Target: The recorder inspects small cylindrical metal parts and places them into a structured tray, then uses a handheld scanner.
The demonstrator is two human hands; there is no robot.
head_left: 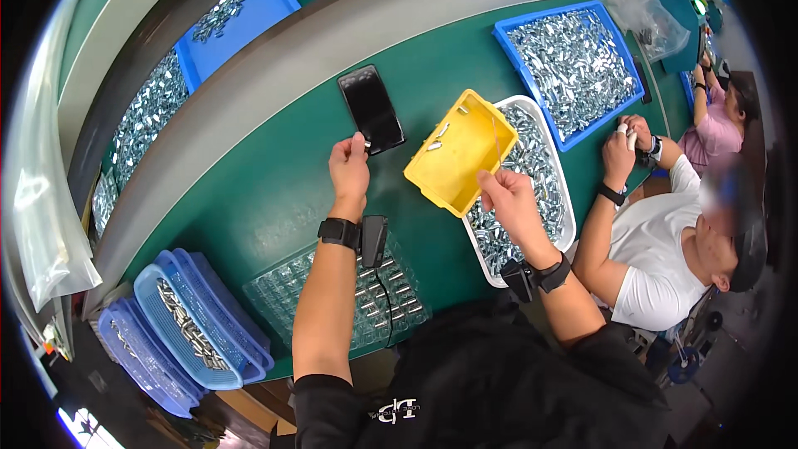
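Note:
My left hand (349, 170) is closed in a pinch on a small shiny metal part (366, 145), beside the lower end of a black phone (371, 110) lying on the table. My right hand (509, 199) is closed on a thin, light-coloured stick (496, 140) that points away over the yellow bin (453, 173). A few small metal parts (443, 130) lie in that bin, which rests partly over a white tray (568, 220) heaped with similar parts. Nearer me, a clear plastic blister tray (287, 283) holds rows of metal cylinders (399, 303) on its right side.
Blue tray (567, 146) full of metal parts stands at the far right. Blue baskets (229, 378) sit at the left table edge. A curved grey ledge (332, 25) borders the table's far side. At right, a co-worker in a white shirt (657, 241) sits close by.

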